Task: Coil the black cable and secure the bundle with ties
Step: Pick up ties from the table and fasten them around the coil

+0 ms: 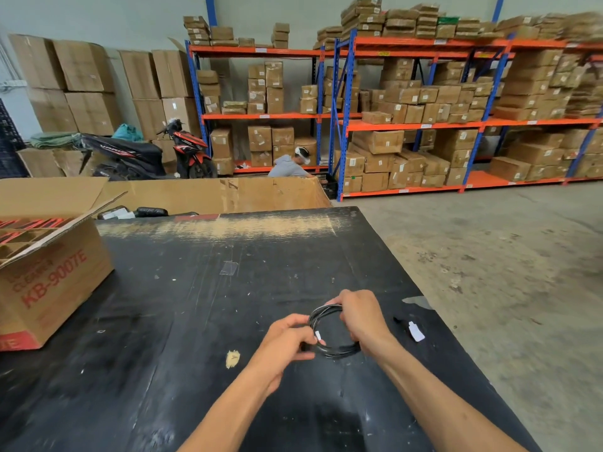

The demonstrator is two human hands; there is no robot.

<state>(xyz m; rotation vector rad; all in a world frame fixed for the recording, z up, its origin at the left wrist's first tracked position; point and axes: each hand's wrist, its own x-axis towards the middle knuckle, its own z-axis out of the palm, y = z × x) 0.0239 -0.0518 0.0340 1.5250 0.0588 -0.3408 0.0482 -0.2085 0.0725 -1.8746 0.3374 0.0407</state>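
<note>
A warehouse or stockroom is shown. Tall blue-and-orange steel pallet racks (414,122) are loaded with taped brown cardboard cartons (378,141), and larger cartons are stacked against the pale wall (81,86). A bare grey concrete floor (509,256) is seen beside a scuffed black worktable (202,305), and a red-and-black motor scooter (189,151) is parked indoors.

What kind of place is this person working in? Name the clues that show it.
Most likely a warehouse or stockroom: tall orange-and-blue racking loaded with cardboard cartons, a bare concrete floor, and a parked scooter beside more stacked boxes.
</note>
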